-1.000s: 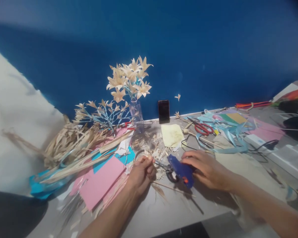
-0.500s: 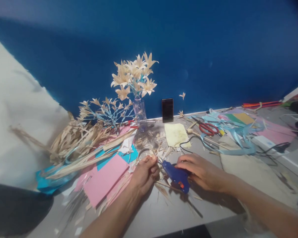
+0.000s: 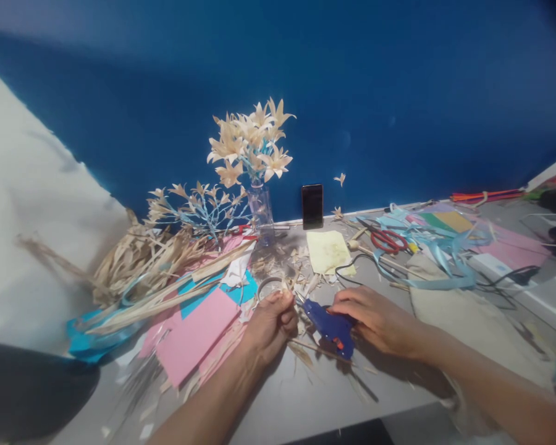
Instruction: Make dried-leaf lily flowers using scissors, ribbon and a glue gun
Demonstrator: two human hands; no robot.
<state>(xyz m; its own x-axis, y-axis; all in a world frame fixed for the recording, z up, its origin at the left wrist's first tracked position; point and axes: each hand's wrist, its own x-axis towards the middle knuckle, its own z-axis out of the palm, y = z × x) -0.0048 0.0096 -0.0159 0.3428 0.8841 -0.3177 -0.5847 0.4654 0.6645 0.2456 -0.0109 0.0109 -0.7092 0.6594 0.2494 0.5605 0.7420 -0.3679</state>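
Note:
My right hand [image 3: 375, 318] is wrapped round a blue hot glue gun [image 3: 327, 324] that lies low over the grey table [image 3: 306, 395]. Its nozzle points left toward my left hand [image 3: 271, 321]. The left hand is closed in a pinch on a small pale piece, too small to name, right at the nozzle tip. A thin stick [image 3: 319, 352] lies on the table under the gun. Dried leaf scraps [image 3: 296, 272] are scattered just behind both hands.
Pink and teal paper sheets [image 3: 194, 330] and a heap of dried leaf strips [image 3: 143, 266] lie left. A vase of pale leaf flowers [image 3: 254, 148] and a phone [image 3: 312, 205] stand by the blue wall. Red scissors [image 3: 387, 240], blue ribbon and cables lie right.
The view shifted slightly. My right hand slid the glue gun left until its nozzle met my left hand's pinch; in the last half second both hands hardly moved.

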